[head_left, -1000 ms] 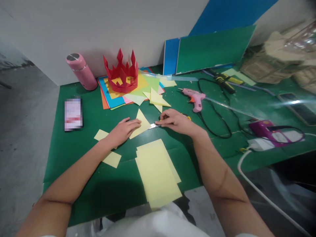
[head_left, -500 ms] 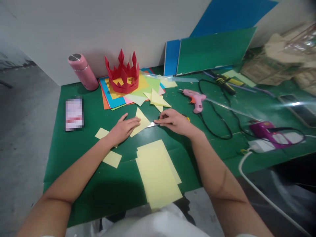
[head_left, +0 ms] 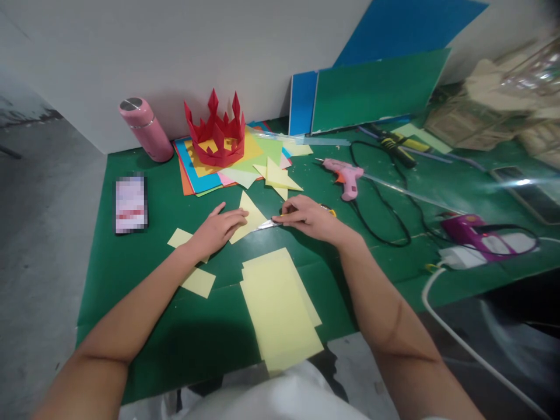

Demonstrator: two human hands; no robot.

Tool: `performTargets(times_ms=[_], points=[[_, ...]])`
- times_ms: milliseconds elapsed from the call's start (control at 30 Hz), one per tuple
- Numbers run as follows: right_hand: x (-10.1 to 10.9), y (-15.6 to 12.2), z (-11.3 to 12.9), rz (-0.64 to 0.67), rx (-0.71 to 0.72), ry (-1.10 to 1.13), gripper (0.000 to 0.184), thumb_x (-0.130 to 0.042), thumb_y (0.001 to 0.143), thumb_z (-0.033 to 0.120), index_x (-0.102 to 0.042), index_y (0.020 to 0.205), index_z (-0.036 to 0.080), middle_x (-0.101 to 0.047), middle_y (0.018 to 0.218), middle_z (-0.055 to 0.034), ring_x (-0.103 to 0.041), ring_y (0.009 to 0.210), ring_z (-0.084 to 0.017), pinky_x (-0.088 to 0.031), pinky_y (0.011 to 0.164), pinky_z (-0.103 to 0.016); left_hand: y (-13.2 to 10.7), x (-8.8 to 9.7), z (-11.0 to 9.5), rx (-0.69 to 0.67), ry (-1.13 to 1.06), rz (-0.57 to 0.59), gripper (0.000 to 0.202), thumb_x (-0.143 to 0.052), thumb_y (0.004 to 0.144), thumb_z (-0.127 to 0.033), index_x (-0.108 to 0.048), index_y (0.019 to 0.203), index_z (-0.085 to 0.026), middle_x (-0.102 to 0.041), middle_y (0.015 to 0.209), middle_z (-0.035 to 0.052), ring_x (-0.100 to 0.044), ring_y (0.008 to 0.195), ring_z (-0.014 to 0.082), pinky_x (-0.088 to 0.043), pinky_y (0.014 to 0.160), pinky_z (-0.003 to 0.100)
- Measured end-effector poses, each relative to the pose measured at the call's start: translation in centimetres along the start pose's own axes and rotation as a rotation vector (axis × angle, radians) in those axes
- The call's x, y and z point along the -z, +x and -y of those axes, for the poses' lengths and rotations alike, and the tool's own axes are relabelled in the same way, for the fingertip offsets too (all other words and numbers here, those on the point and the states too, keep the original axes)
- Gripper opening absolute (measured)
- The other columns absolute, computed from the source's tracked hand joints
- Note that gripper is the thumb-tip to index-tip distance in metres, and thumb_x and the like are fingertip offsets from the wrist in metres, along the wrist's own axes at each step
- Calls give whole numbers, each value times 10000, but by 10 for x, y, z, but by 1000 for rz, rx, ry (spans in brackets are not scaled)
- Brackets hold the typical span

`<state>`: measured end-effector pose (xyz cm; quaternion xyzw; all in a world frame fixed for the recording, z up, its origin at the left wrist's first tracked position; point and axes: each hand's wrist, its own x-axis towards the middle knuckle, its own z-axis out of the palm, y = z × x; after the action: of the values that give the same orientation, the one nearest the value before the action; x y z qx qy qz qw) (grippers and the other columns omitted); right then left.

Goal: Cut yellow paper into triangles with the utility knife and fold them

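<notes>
Slides blade, gripped in right hand, farther along paper pressed under flat left hand; risks tearing if twisted.

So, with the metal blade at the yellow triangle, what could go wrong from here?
The left hand presses the yellow triangle close to the metal blade, so if the right hand slips, the blade might nick the left hand. The triangle appears pressed only near its left edge, so it could also shift or crease against the blade.
</notes>
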<state>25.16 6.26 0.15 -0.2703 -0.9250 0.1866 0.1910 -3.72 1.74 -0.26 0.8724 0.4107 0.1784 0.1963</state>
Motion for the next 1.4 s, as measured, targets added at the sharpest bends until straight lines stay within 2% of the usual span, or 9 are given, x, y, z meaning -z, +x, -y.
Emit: performTargets(times_ms=[533,1100,1233,1333,1400], points=[[-10,12,16,31,54,15,284,-472,966,314,-707,1125,325,-569,884,-61,-508,839,-176,-408,753,-329,1,-1,3,-19,-16,-16,237,-375,998,-238,-602,1044,-194,-647,1261,71,-577,1214,172,-256,1152,528],[-18,20,30,66,111,10,289,-473,965,294,-709,1132,269,-589,898,-81,-508,854,-186,-414,769,-340,3,3,1,6,-24,20,278,-342,1002,-258,-609,1047,-194,-645,1263,78,-570,1221,178,-255,1152,531],[-12,16,28,86,97,117,267,-496,956,326,-719,1102,309,-606,911,-67,-519,860,-178,-422,780,-333,2,2,2,12,-44,33,292,-329,1007,-273,-608,1051,-198,-630,1286,75,-561,1232,176,-241,1157,534],[0,8,24,61,22,183,269,-517,941,360,-717,1111,300,-614,929,-69,-542,873,-188,-444,774,-335,2,2,2,35,-65,27,308,-308,1012,-279,-600,1074,-204,-627,1290,63,-547,1244,173,-230,1163,532],[10,3,20,0,-63,167,293,-509,938,373,-708,1132,280,-618,954,-79,-563,887,-205,-459,777,-349,1,2,2,45,-64,25,316,-304,1013,-301,-586,1122,-207,-633,1276,61,-543,1244,178,-219,1167,535]])
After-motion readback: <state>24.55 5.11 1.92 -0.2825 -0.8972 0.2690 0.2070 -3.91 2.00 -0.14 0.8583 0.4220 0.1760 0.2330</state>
